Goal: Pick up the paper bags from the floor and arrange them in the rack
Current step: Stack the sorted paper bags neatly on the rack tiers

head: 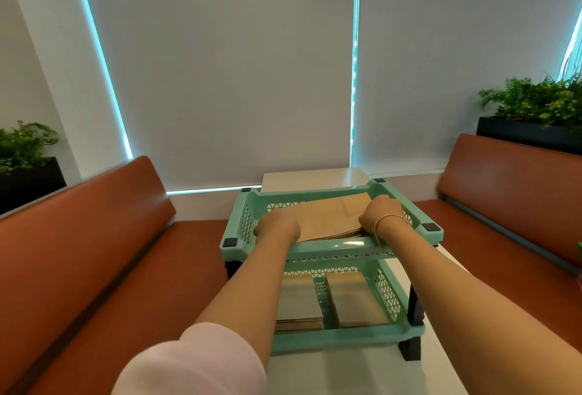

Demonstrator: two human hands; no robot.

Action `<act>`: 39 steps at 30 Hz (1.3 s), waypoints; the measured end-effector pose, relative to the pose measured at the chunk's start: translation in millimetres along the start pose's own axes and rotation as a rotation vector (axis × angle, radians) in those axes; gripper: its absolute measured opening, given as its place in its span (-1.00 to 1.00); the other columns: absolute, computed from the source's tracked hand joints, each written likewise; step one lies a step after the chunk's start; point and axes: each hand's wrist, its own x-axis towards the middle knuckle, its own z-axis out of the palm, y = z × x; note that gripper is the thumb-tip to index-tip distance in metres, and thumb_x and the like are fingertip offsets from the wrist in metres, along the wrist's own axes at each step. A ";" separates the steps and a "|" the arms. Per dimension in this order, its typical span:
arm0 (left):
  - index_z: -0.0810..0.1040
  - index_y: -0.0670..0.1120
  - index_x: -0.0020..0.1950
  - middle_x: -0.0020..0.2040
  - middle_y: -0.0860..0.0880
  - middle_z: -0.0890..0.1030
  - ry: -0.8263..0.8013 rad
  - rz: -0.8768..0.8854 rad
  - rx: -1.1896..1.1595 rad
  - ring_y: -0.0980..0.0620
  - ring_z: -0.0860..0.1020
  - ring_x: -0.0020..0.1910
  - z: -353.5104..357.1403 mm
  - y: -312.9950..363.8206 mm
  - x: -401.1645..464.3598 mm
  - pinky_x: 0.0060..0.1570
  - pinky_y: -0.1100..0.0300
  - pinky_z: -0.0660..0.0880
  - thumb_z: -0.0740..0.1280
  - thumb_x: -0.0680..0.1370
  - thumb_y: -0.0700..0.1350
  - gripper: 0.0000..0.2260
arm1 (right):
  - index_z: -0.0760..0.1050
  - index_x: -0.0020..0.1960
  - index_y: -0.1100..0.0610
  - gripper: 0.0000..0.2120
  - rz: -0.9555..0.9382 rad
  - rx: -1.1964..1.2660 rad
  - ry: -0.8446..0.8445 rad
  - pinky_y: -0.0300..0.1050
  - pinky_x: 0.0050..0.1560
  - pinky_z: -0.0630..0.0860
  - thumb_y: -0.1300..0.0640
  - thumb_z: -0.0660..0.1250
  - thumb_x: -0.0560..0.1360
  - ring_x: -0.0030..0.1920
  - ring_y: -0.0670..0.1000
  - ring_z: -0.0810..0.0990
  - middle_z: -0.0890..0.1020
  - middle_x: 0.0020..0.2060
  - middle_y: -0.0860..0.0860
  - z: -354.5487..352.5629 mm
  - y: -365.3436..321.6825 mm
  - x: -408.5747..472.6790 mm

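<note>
Pink sleeve (195, 360) nearest — your forearms reach out over counter (346, 372) into rack (333, 248). Left hand (277, 227) and right hand (381, 213) both curl over paper bags (333, 216) lying flat in top tray, one hand at each side. Stack's long axis seems to run away from you — probably square it next. Lower tray holds two more stacks (354, 300).

White table (315, 178) between two orange benches; mint two-tier rack (333, 251) stands on it, dark legs.
</note>
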 end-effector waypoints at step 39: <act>0.38 -0.18 0.33 0.32 -0.18 0.42 0.421 -0.586 -0.781 -0.15 0.44 0.26 11.2 -354.7 -151.0 0.18 0.05 0.43 0.23 0.56 -0.23 -0.67 | 0.47 0.22 0.18 -0.71 -0.699 0.135 -0.204 0.00 0.14 0.50 0.18 0.24 0.52 0.14 0.18 0.53 0.59 0.10 0.15 98.0 -186.6 -282.7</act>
